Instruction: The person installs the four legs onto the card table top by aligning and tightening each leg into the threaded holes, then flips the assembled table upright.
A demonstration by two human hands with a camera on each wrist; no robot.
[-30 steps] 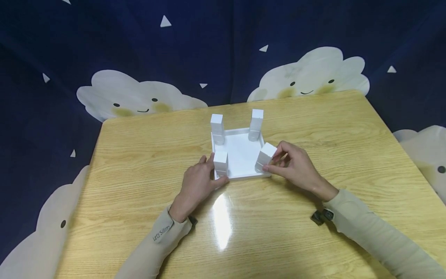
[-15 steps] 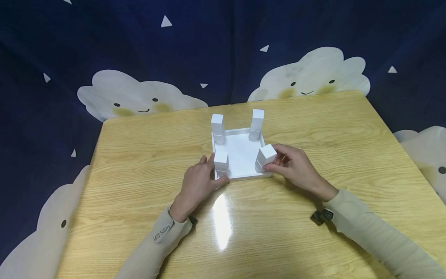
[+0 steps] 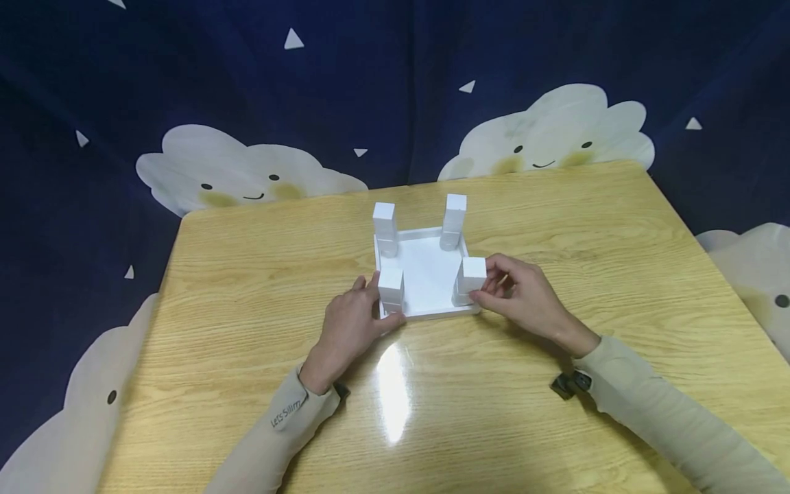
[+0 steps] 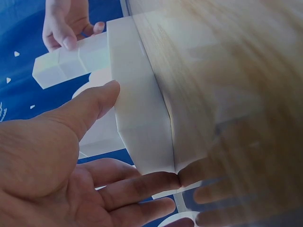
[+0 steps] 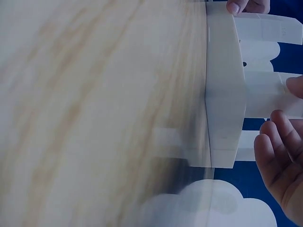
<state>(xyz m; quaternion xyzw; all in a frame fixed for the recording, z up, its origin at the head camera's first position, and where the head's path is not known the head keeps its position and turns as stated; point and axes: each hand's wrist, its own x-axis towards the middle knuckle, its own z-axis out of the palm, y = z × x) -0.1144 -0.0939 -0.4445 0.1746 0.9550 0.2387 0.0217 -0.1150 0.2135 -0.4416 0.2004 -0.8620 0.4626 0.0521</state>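
Right hand (image 3: 518, 296) pinching the near-right white leg (image 3: 471, 278) upright on the square white base (image 3: 426, 274), mid-table (image 3: 247, 288). Left hand (image 3: 352, 322) bracing the near-left corner, fingers relaxed. Probably light, rigid, slick plastic (so grab the flat sides).

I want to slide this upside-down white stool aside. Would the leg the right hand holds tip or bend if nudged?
Probably stiff: the near right leg is a blocky white post with crisp edges. It looks light, since the right hand steadies it with fingertips alone. It might tip: it seems merely stood in the seat panel, though the joint is hidden.
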